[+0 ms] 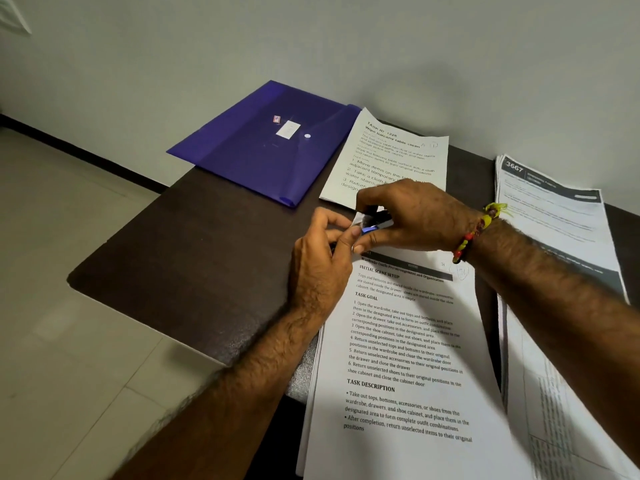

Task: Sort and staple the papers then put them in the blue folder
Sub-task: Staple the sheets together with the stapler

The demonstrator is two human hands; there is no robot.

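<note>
- Near the middle of the dark surface (194, 244), both hands meet over the top-left corner of the nearest paper stack (398, 358), the one headed "Wardrobe Outfit".
- Right hand (412, 216) curls over a small stapler (375, 221), black with a blue part showing, and grips it from above; a beaded wristband (474, 237) sits on that wrist.
- Left hand (322, 251) has fingers curled in at the stapler's front end, thumb against it; whether it pinches the stapler or the paper corner I cannot tell.
- Blue folder (266, 143) lies closed at about eleven o'clock from the hands, overhanging the surface's far edge.
- A second sheet (391, 161), "Wipe balcony table clean", sits at twelve o'clock just beyond the hands; a third stack (554, 216) lies at three o'clock.
- Risk, as I judge it: the sheets look slightly fanned along the left edge, so a staple driven now could miss lower pages.
- Fingers crowd the stapler's mouth and could get nipped.
</note>
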